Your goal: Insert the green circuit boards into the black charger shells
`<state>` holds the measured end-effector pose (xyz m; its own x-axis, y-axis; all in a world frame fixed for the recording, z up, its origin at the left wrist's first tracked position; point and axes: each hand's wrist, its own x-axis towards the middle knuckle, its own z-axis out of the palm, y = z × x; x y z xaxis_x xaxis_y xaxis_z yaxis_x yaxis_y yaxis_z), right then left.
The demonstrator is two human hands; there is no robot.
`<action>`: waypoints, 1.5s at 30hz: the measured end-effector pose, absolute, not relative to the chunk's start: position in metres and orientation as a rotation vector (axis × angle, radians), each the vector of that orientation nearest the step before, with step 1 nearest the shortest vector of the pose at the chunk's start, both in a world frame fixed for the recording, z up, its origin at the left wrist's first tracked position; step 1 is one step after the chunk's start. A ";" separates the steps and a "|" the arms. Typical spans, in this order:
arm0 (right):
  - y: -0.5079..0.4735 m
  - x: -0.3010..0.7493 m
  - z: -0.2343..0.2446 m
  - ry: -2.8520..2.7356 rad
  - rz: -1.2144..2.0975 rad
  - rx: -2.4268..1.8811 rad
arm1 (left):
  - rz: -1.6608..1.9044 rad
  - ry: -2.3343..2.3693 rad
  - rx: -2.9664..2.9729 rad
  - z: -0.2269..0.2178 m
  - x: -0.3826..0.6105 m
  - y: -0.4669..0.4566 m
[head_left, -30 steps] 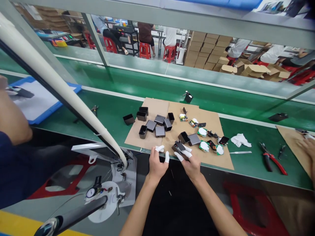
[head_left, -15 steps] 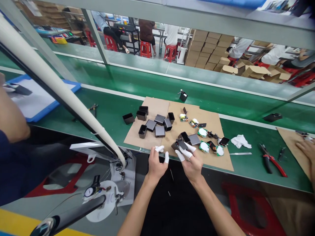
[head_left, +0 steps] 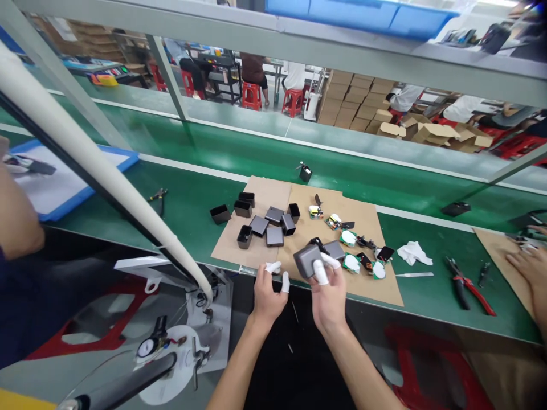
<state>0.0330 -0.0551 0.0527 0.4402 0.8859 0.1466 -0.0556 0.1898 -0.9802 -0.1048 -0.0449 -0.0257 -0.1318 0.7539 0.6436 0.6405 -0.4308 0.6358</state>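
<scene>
My right hand (head_left: pixel 328 293), with white finger cots on its fingertips, grips a dark grey plastic case (head_left: pixel 307 262) just above the table's front edge. One broad smooth face of that case is turned up toward me; a black part shows behind its top edge. To the left, my left hand (head_left: pixel 270 293), also in white finger cots, rests by the table edge with thumb and fingers apart and nothing seen between them. Beyond it, several dark grey cases (head_left: pixel 274 236) lie on brown cardboard (head_left: pixel 231 250). Green circuit boards (head_left: pixel 351 263) with white round pads lie right of the held case.
Red-handled pliers (head_left: pixel 468 290), a thin metal strip (head_left: pixel 414 275) and a white cloth (head_left: pixel 414 253) lie to the right. A co-worker's hand (head_left: pixel 527 265) is at the far right. A pale slanted pole (head_left: pixel 106 154) crosses the left side, near another person's arm (head_left: pixel 21 216).
My right hand has turned the case over, so its smooth broad face now shows instead of the dark side seen before. My left hand has stayed nearly in place. The view has shifted slightly.
</scene>
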 end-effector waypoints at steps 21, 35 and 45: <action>-0.026 0.087 0.110 -0.923 0.966 -1.147 | 1.387 1.746 2.199 -0.021 -0.096 -0.044; 0.297 0.288 0.067 -1.360 0.296 -1.757 | 1.169 1.758 2.364 0.000 -0.102 -0.048; 0.227 0.317 0.145 -1.537 0.210 -1.609 | 1.966 1.429 1.359 0.120 -0.094 -0.026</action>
<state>0.3171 0.2271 0.1453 0.2216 0.8741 0.4321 0.7263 0.1477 -0.6713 -0.0938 -0.0262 0.1204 -0.4759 0.7316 0.4881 0.2382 -0.4270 0.8723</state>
